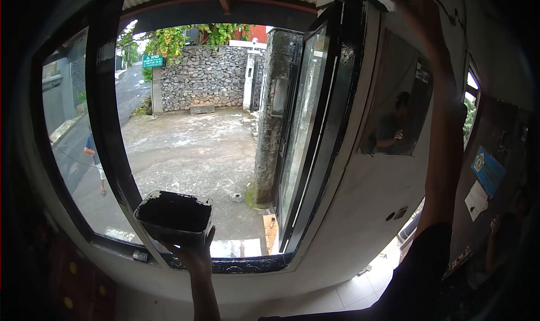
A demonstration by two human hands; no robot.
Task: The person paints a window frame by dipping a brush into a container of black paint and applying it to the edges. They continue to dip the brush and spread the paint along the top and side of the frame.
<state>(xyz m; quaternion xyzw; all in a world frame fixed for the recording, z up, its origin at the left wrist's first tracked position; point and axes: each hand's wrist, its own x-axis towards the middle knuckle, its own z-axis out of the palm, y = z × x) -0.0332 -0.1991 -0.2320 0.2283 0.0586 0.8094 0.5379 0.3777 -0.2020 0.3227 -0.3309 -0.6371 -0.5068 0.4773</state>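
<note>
Left hand [194, 258]: low in the frame, left of centre; wrapped around the underside of a black tub, fingers and thumb spread against its base and near side.
Black tub [179, 238]: lower left of centre, held up in front of the window, mouth facing upward, just beside the dark upright post [110, 96].
Inside the tub: dark and deep in shadow; contents and fill level impossible to tell. Pale, flaky patches along the rim, like dried residue.
Right hand [415, 5]: at the top edge, right of centre, raised high beside the upper corner of the window frame [344, 113]; fingers bent inward, near a pale patch [386, 1]. Too dim to tell whether holding anything.
Right side: glossy panel [396, 113] on the wall with a dim reflection of a person; farther right, a blue paper [488, 171] and a white paper [476, 200].
Beyond the glass: stone wall [205, 73], green sign [152, 61], paved yard, and a person [95, 159] on the road at left.
Possible trouble: tipping or slipping of the tub, likely from one-handed support below during a long reach overhead; any loose contents then liable to spill on the sill [247, 265]. Also possible: knocking the rim against the post through drifting attention.
</note>
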